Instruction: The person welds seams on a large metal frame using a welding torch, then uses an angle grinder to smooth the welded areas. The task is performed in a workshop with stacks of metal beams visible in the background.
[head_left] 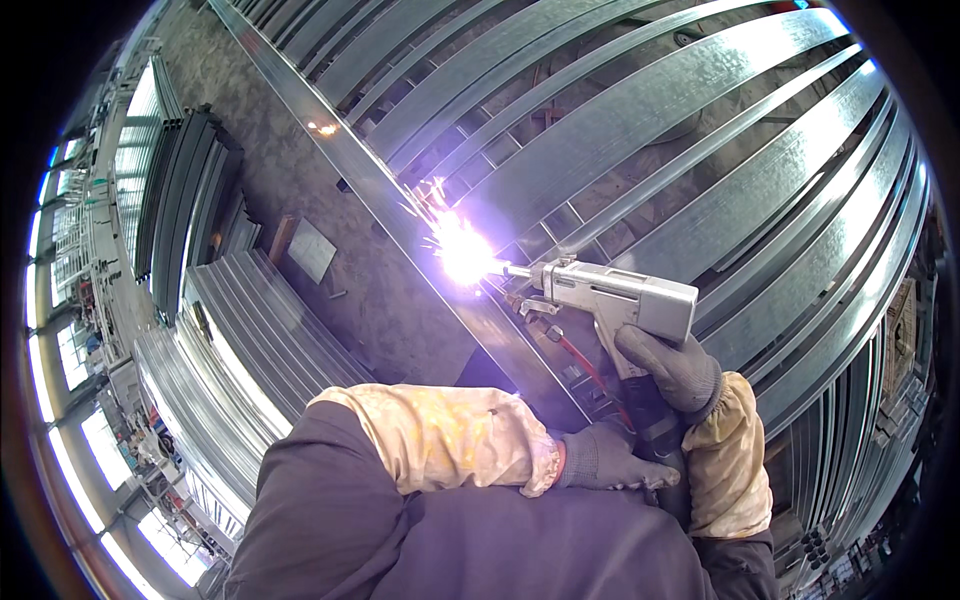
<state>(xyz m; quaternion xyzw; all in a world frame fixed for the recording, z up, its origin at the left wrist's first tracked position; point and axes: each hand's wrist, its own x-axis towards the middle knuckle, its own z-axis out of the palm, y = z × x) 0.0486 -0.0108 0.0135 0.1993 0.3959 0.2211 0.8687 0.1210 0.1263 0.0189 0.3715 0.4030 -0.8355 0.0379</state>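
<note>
A silver welding gun (625,292) with a box-shaped body lies across the middle of the view, its nozzle pointing left. My gloved right hand (672,370) is wrapped round its grip just under the body. Lower down, my gloved left hand (615,460) closes round the black hose (660,432) below the grip. A thin red tube runs beside the gun. White-violet glare and sparks (462,250) burst at the nozzle, hiding the spot where it meets the long metal beam (375,200). Several flat metal bars (600,130) join this beam from the right.
Stacked metal profiles (265,330) lie on the left, with darker channel sections (185,200) behind them. A small flat plate (312,250) rests on the concrete floor (235,120). More long profiles (840,440) are at the lower right. Bright windows line the far left.
</note>
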